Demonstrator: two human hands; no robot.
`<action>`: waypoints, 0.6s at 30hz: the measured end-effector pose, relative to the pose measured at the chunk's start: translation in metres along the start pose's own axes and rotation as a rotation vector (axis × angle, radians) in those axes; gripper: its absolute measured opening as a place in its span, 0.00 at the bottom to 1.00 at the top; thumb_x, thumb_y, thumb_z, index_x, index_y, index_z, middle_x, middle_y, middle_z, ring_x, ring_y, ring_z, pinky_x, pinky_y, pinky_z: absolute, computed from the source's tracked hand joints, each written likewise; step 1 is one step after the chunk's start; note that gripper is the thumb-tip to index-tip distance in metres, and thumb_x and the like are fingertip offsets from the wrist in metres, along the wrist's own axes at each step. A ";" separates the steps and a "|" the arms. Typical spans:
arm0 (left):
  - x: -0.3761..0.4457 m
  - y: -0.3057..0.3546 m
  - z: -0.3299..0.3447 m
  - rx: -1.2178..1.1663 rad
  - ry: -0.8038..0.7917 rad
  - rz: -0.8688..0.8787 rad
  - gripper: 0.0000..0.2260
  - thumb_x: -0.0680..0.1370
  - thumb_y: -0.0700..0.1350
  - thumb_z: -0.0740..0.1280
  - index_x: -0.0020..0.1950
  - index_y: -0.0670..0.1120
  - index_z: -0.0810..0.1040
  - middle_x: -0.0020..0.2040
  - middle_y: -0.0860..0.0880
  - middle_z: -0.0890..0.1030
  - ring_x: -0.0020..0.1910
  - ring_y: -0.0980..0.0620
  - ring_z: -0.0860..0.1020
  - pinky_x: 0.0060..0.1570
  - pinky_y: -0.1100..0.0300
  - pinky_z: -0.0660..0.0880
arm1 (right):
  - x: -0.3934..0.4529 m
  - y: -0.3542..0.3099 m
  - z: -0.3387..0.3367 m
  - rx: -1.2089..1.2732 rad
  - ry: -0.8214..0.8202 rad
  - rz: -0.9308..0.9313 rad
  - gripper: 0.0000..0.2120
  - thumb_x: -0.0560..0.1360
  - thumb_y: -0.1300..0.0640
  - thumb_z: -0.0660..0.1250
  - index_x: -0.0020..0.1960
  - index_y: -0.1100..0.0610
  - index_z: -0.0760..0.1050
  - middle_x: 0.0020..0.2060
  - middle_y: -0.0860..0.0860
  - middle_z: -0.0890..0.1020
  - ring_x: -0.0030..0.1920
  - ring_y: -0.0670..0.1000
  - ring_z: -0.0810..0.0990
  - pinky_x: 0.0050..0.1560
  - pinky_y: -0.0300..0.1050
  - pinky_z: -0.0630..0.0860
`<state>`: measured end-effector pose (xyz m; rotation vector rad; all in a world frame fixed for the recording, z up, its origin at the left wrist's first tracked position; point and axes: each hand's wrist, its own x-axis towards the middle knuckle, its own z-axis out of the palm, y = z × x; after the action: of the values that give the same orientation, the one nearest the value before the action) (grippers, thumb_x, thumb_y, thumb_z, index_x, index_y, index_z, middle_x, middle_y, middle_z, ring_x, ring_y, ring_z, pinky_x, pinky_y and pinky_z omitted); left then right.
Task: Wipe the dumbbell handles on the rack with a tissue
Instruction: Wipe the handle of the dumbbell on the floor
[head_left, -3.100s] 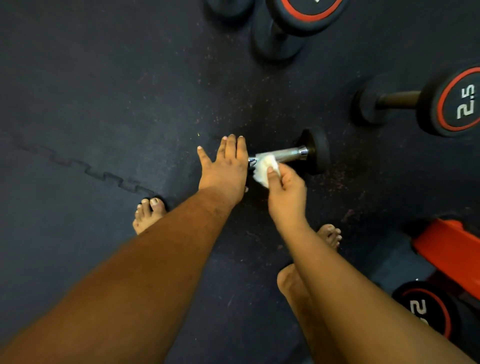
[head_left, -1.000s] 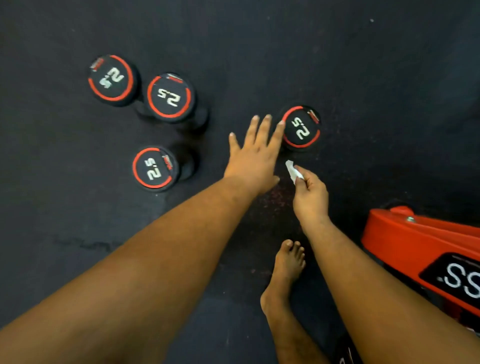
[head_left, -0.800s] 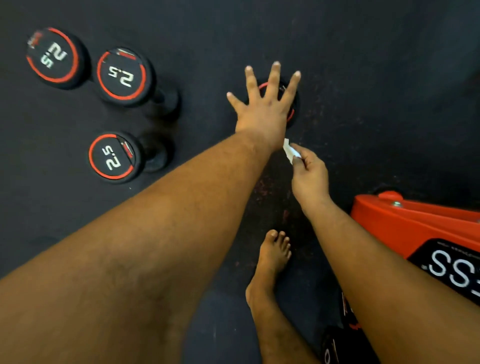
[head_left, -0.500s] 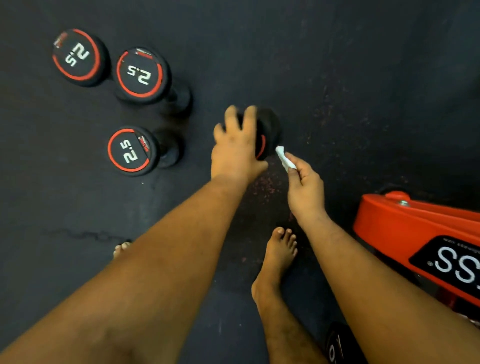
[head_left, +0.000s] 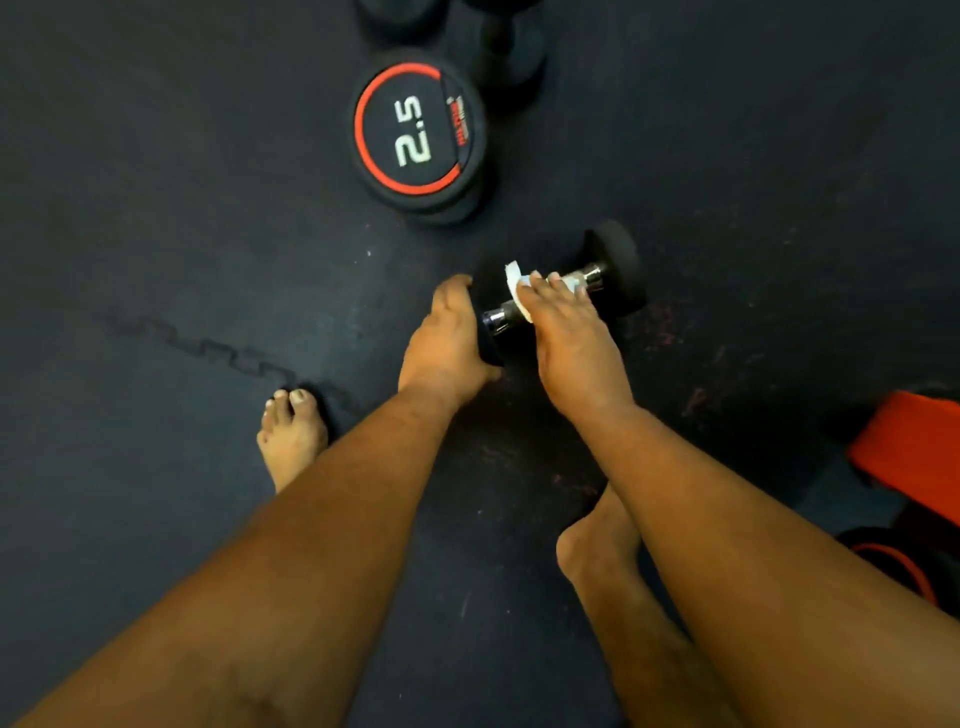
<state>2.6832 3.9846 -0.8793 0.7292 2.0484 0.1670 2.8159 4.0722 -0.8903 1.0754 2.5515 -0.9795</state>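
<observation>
An upright 2.5 dumbbell (head_left: 418, 130) stands beyond the held dumbbell (head_left: 613, 265).

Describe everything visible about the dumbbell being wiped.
The dumbbell lies on its side on the dark rubber floor, its axis running from lower left to upper right. It has two round black heads that look rubber-coated and a shiny chrome handle between them. The left hand grips the near head, steadying it. The right hand lies over the handle, pressing a white tissue against it, so only the handle's two ends show. Its weight marking is not visible.
</observation>
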 end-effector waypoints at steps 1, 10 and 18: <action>0.004 -0.004 0.002 0.035 -0.004 0.030 0.51 0.64 0.45 0.83 0.78 0.46 0.57 0.77 0.47 0.62 0.64 0.41 0.76 0.59 0.47 0.77 | 0.005 -0.001 0.008 -0.102 -0.078 -0.022 0.26 0.80 0.66 0.61 0.77 0.58 0.64 0.77 0.56 0.67 0.79 0.56 0.60 0.79 0.57 0.52; 0.010 -0.008 0.001 0.226 -0.084 0.038 0.58 0.66 0.53 0.82 0.82 0.43 0.47 0.82 0.42 0.52 0.79 0.42 0.62 0.75 0.40 0.64 | 0.005 0.009 0.006 -0.466 -0.164 0.033 0.31 0.83 0.53 0.55 0.82 0.58 0.48 0.81 0.56 0.54 0.81 0.56 0.48 0.79 0.63 0.45; 0.016 0.000 -0.010 0.238 -0.210 -0.046 0.58 0.68 0.52 0.81 0.82 0.44 0.43 0.83 0.43 0.47 0.82 0.44 0.51 0.77 0.35 0.56 | 0.011 0.002 0.004 -0.491 -0.160 0.071 0.30 0.83 0.54 0.56 0.81 0.58 0.50 0.81 0.56 0.56 0.81 0.56 0.49 0.79 0.62 0.46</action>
<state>2.6684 3.9954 -0.8855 0.8078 1.8998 -0.1766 2.8094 4.0770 -0.8986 0.8943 2.4145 -0.3677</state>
